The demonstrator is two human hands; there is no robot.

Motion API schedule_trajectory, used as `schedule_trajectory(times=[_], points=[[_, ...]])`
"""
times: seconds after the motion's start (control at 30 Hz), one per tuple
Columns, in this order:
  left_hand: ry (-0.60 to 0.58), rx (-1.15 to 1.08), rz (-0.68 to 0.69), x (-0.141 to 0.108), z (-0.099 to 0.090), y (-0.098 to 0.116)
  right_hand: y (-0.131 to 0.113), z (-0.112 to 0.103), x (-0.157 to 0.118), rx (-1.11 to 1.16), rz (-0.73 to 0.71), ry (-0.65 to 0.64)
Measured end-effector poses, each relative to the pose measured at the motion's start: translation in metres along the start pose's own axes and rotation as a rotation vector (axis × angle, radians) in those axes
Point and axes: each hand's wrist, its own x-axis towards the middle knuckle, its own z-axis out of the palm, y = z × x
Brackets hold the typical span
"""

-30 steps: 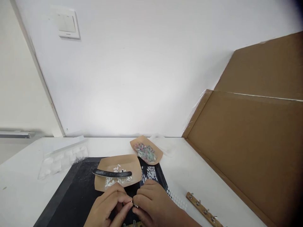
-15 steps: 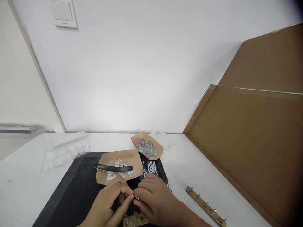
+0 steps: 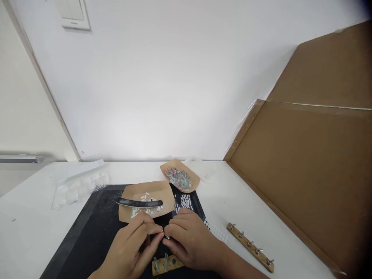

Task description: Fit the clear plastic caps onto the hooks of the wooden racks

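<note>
Higher in our view sit the tray point(image 3: 167, 190) and our hands than 1 second ago, and the short bar point(image 3: 171, 267) below our fingers has come into fuller sight. Our left hand point(image 3: 132, 244) pinches, thumb against pointing finger, at the near end of a tiny piece point(image 3: 166, 236). Our right hand point(image 3: 192, 240) nips the same piece from the other side, its other fingers curled in. So the piece is up in the air between our 2 hands, over the black mat point(image 3: 93, 232). It looks hard, dark and shiny, but it is too small for us to name.

We think the step in hand is fine work on this piece with our fingertips. The next move calls for a soft, still pinch, as such a small thing could slip.

Just under our hands, the short bar is yellow-brown, with 2 clear, smooth tips standing on it. Past our hands, the tray is stiff brown card with bent-up sides; a black, curved file point(image 3: 139, 203) lies across white bits point(image 3: 135, 212). Behind it, a dish point(image 3: 194, 182) holds a crinkly clear bag point(image 3: 178, 179). Off to the right, a long bar point(image 3: 252, 248) bears round silver bits. Far left lies a thin, see-through case point(image 3: 75, 192).
</note>
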Motion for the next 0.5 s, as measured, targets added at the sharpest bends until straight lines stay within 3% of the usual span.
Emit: schedule_trajectory(times=[0.5], points=[[-0.023,-0.081,-0.075,0.0050,0.0004,-0.0005,0.0009,0.0027,-0.0010,0.057,0.004,0.024]])
